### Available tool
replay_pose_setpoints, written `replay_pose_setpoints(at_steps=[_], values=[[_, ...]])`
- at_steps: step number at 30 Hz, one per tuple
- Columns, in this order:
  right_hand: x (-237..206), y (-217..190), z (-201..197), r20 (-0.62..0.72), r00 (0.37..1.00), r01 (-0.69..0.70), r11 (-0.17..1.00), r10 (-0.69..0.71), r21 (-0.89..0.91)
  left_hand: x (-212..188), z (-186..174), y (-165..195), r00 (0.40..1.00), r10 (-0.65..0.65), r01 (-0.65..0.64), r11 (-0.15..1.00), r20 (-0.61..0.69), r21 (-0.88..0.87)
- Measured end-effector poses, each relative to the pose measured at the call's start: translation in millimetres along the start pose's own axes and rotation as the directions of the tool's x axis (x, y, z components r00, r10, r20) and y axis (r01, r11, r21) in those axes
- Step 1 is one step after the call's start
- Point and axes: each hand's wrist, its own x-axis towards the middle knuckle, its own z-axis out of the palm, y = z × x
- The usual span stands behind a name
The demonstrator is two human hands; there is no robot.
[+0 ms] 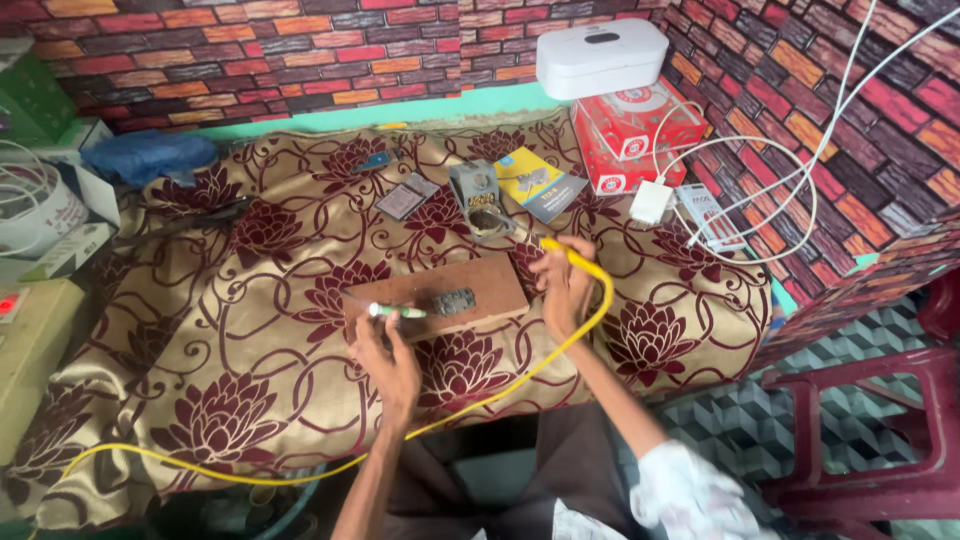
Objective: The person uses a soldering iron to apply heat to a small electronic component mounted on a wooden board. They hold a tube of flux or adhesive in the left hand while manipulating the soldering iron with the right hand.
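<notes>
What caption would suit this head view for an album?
Left hand holds a green-tipped tool and right hand a yellow cable over a wooden block on floral cloth.

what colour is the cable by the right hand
Yellow. The cable loops from the right hand across the cloth; the head view shows it.

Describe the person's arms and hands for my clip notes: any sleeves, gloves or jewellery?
Both the left hand and the right hand are bare, with no gloves. Forearms are uncovered; no rings or watch can be made out. A white patterned sleeve shows at the right upper arm.
</notes>
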Motion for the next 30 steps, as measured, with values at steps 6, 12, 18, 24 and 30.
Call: replay_pose_setpoints(at_steps=[6, 12, 18, 24, 30], values=[[22, 1, 26, 0.118, 0.993, -0.02, 0.999, 0.023, -0.027, -2, 1, 2, 0.998, 0.05, -0.05, 0.999, -0.039, -0.001], [14, 6, 28, 0.193, 0.981, -0.012, 1.0, 0.006, 0.029, -2, 0, -2, 0.999, -0.046, 0.044, 0.996, 0.023, 0.071], [12, 17, 31, 0.202, 0.971, -0.155, 0.978, 0.125, 0.138, -7, 5, -12, 0.997, -0.081, 0.079, 0.989, 0.011, 0.126], [12, 19, 28, 0.115, 0.993, -0.029, 0.999, 0.025, 0.028, -9, 6, -21, 1.0, -0.021, 0.021, 0.998, -0.002, 0.06], [-6, 21, 5, -0.034, 0.981, -0.173, 0.945, 0.19, 0.277, -4, 2, -13, 0.997, 0.076, -0.08, 0.984, -0.029, -0.157]])
